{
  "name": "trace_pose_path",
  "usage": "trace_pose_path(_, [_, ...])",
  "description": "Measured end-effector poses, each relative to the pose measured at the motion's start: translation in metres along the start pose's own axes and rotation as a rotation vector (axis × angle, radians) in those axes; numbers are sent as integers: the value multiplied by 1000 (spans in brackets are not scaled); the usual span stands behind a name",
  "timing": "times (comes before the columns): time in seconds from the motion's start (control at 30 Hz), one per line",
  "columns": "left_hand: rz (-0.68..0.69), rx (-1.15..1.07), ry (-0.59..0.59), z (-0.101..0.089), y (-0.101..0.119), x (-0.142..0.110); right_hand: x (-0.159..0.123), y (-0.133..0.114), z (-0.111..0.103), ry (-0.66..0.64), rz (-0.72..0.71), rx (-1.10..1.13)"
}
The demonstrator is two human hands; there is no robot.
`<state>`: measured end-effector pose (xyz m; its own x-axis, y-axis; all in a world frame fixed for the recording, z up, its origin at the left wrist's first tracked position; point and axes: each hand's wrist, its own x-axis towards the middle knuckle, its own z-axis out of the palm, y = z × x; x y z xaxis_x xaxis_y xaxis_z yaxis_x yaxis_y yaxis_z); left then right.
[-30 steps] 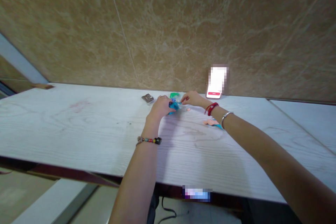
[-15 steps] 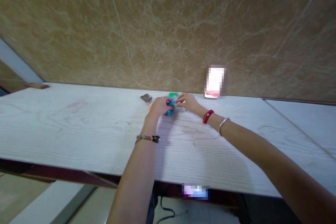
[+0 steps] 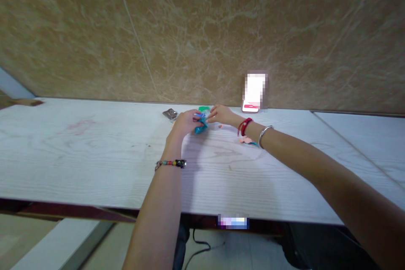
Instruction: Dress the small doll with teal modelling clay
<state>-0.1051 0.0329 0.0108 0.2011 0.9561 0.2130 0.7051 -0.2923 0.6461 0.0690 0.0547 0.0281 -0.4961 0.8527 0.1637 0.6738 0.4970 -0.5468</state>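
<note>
My left hand (image 3: 187, 121) is closed around a soft-looking blue piece (image 3: 201, 127), seemingly clay or a small packet; I cannot tell which. A brighter blue-violet bit shows between its fingers. Just to the right, my right hand (image 3: 224, 115) has its fingers bent and drawn together beside the blue piece. Whatever lies between those fingertips is too small to make out. Behind both hands lies a green piece (image 3: 204, 109) with something clear near it. A dark shiny packet (image 3: 170, 114) rests left of my left hand.
A phone (image 3: 253, 93) with a bright, blurred screen leans on the marbled tile wall (image 3: 190, 42). Under my right wrist lies a peach-and-blue scrap (image 3: 248, 140), with a small peach crumb (image 3: 220, 126) nearby. Another blurred screen (image 3: 233, 222) sits at the front edge of the white table (image 3: 95, 164).
The view has shifted slightly, so everything sits a little further left and up. My right fingers have shifted a little at the blue piece. The peach-and-blue scrap now shows beneath my right wrist.
</note>
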Motion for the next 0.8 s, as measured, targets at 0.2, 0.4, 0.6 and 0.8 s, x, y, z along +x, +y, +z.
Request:
trace_pose_path(0.2, [-63,-221,20,4,-4,-4,0,-9,-1,-71,33,60])
trace_pose_path(0.4, [-125,-260,102,10,-8,-4,-6,-18,1,-108,50,128])
trace_pose_path(0.6, [-159,-317,170,20,-16,2,-8,-20,12,-51,62,-18])
trace_pose_path(0.8, [-180,-342,208,24,-14,1,-4,-15,24,25,-28,-126])
